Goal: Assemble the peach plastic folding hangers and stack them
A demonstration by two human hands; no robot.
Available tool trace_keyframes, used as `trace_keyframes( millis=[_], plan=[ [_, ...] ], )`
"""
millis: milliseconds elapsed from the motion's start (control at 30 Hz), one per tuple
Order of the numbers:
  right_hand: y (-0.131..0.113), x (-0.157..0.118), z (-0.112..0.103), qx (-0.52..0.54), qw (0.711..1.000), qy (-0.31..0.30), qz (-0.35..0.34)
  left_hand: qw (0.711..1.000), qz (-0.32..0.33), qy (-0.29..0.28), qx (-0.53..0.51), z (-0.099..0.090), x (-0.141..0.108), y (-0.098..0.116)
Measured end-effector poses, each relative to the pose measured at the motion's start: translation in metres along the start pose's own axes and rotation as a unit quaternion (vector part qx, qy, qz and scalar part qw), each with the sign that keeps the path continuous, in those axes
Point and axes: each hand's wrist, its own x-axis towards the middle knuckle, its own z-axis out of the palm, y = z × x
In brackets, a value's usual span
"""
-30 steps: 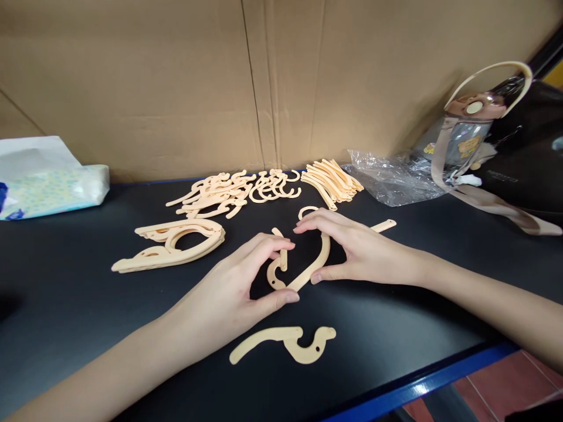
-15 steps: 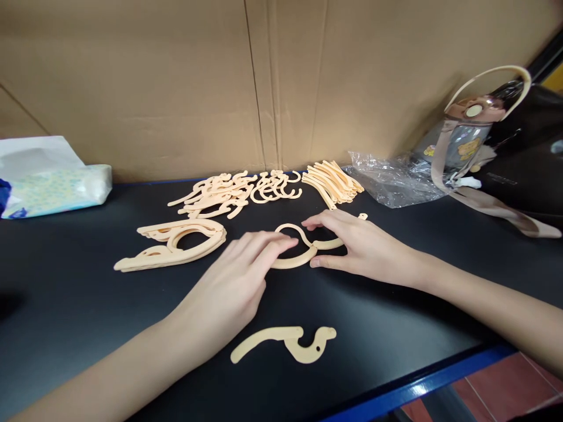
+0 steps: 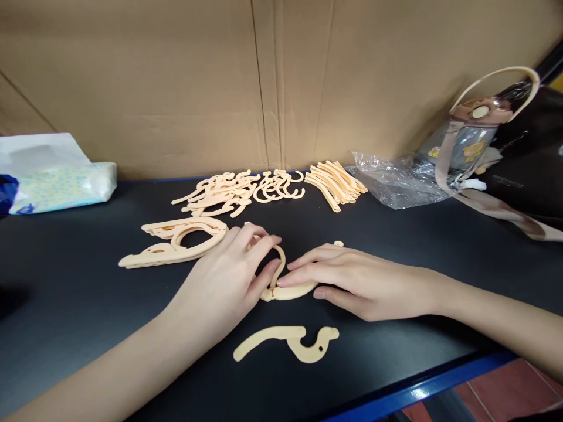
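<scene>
Since the earlier frame, our hands and the jointed piece (image 3: 295, 291) have shifted toward the near side, the piece's joint also swinging left. It now lies on the black tabletop (image 3: 396, 357) just beyond the loose piece (image 3: 304, 353), our landmark. Our left hand (image 3: 222, 275) curls half closed around its hooked part, thumb and fingers on either side. Our right hand (image 3: 376, 284) is loosely open, fingertips on the curved arm and thumb standing apart. A narrow strip of tabletop separates the jointed piece from the landmark; a wider stretch runs right of the landmark to the blue edge (image 3: 417, 391). Left of and beyond the landmark, the folded stack (image 3: 189, 253) crowds our left knuckles; we cannot tell if they touch. Farther beyond the landmark, three piles (image 3: 336, 184) line up close to the cardboard (image 3: 197, 88), limiting room there.
</scene>
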Motion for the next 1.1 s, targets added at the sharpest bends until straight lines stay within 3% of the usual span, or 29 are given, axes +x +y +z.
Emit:
trace_keyframes(
  millis=[100, 333, 467, 667, 933, 1000, 1100],
  plan=[
    [0.002, 0.0, 0.001, -0.014, 1.0, 0.016, -0.01, 0.999, 0.02, -0.014, -0.042, 0.002, -0.001, -0.001],
    [-0.002, 0.001, 0.002, -0.013, 0.993, 0.085, -0.08, 0.992, 0.026, 0.016, -0.123, 0.009, 0.0, -0.008],
    [-0.013, -0.003, 0.005, -0.045, 0.993, 0.055, -0.094, 0.986, 0.022, 0.013, -0.165, 0.006, 0.001, -0.006],
    [-0.013, -0.008, -0.003, -0.129, 0.989, 0.003, -0.077, 0.99, 0.03, 0.013, -0.134, 0.004, -0.001, -0.008],
    [0.002, -0.007, -0.007, -0.234, 0.966, 0.105, -0.041, 0.995, 0.068, 0.035, -0.059, -0.004, 0.002, -0.003],
    [0.0, -0.008, -0.01, -0.246, 0.963, 0.109, -0.011, 0.994, 0.092, 0.033, -0.053, -0.004, 0.002, 0.001],
    [-0.005, -0.013, -0.017, -0.258, 0.963, 0.068, 0.043, 0.99, 0.133, 0.018, -0.052, -0.001, -0.001, 0.004]
  ],
)
